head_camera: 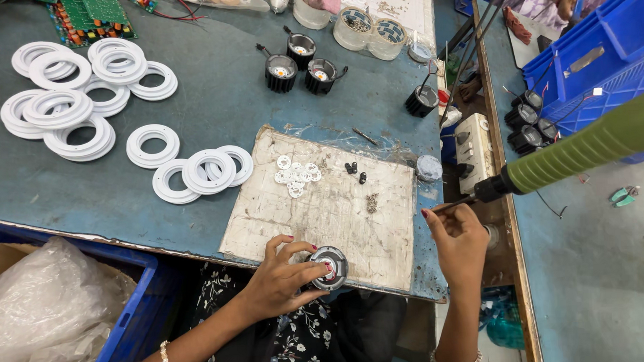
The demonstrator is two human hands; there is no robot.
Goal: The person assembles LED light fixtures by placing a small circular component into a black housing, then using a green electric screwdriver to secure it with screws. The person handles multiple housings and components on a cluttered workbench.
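From the head view, your left hand (282, 279) grips a round black lamp housing with a silver rim (330, 266) at the near edge of the worn white board (337, 209) on the blue counter (212, 113). Your right hand (458, 237) pinches the thin bit of the green electric screwdriver (585, 147), just right of the board.

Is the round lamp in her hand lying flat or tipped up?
Tipped up. The left hand holds the round lamp on edge at the board's rim.

The round black lamp housing (328, 266) with a shiny inner ring is lying face up at the near edge of the worn white board (337, 209). The green electric screwdriver (585, 150) is hanging tilted, its thin bit pointing left and down.
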